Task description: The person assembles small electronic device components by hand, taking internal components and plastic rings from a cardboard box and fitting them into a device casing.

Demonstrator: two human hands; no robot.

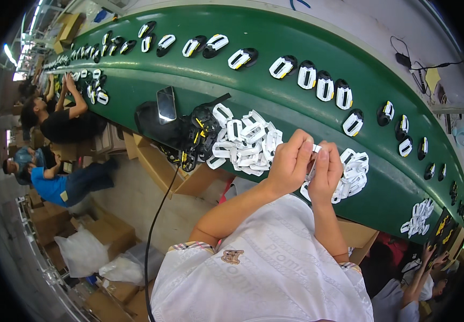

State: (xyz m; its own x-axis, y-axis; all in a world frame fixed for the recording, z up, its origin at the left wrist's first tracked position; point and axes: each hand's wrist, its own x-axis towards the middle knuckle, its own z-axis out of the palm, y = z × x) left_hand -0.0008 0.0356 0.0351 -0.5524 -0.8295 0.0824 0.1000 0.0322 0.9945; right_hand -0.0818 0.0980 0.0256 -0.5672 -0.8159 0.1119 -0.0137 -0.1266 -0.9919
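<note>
My left hand and my right hand are raised close together over the near edge of the green table. Their thumbs and fingers pinch a small white plastic piece, mostly covered by the fingers. To the left of my hands spreads a heap of white oval plastic frames. A second heap of white frames lies just right of my right hand. Beyond the left heap sits a pile of black parts with yellow bits.
Black-and-white assembled parts line the long green conveyor belt. A phone rests on a black bag. A black cable hangs at left. Cardboard boxes stand below the table; other people work at both ends.
</note>
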